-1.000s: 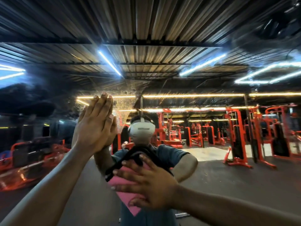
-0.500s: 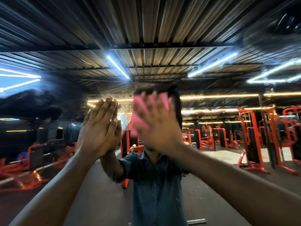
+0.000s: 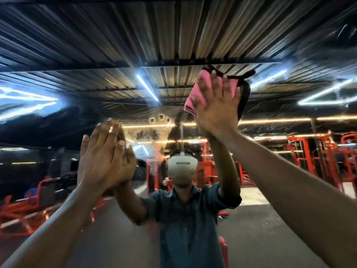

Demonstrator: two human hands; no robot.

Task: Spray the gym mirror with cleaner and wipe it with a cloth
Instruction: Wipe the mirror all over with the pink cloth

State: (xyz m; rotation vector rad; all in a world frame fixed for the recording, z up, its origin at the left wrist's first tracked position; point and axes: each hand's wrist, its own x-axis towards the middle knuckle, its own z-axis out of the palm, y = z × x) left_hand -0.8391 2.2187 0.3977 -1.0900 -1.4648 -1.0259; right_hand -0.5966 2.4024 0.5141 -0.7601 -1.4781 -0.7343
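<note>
The gym mirror (image 3: 280,219) fills the view in front of me. My right hand (image 3: 216,107) is raised high and presses a pink cloth with a black edge (image 3: 193,101) flat against the glass, fingers straight. My left hand (image 3: 102,161) lies flat on the mirror at centre left, fingers straight and together. Droplets and smears of cleaner (image 3: 152,136) cling to the glass between the two hands. No spray bottle is in view.
The mirror reflects me in a blue shirt (image 3: 185,219), orange gym machines (image 3: 313,157) at right and left, a corrugated metal ceiling and strip lights (image 3: 147,89).
My right hand has swept the cloth up the glass from chest height to well above head height. My left hand has stayed pressed in place.
</note>
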